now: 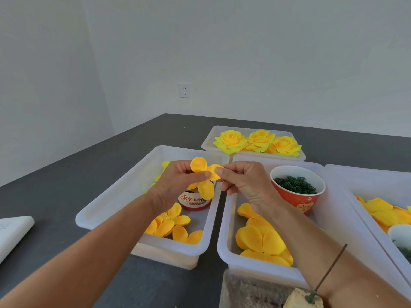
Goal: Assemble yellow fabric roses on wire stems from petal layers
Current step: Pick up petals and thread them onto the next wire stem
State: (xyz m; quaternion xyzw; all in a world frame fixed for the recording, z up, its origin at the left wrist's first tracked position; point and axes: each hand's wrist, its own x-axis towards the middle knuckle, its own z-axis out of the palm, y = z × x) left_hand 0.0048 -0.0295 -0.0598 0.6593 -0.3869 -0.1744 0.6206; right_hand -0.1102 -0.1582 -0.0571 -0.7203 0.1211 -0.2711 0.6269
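A small yellow fabric petal layer (203, 176) hangs above the left white bin (115, 196). My left hand (178, 183) grips it from the left, thumb across its middle. My right hand (242, 181) pinches its right petal between thumb and forefinger. Loose small petal layers (171, 225) lie in the left bin. Larger petal layers (262, 241) lie in the middle bin (224, 236). A red paper cup (298, 187) there holds dark green plastic rings. Three finished yellow roses (258, 142) sit in the far bin. A thin wire stem (329, 270) with a green base leans at the lower right.
A red and white cup (193, 202) stands in the left bin under my hands. A right bin (355, 185) holds more yellow petals (382, 211) and a white cup. A white flat object (13, 232) lies at the left edge of the dark table (55, 190). A foam block (298, 298) sits near the front.
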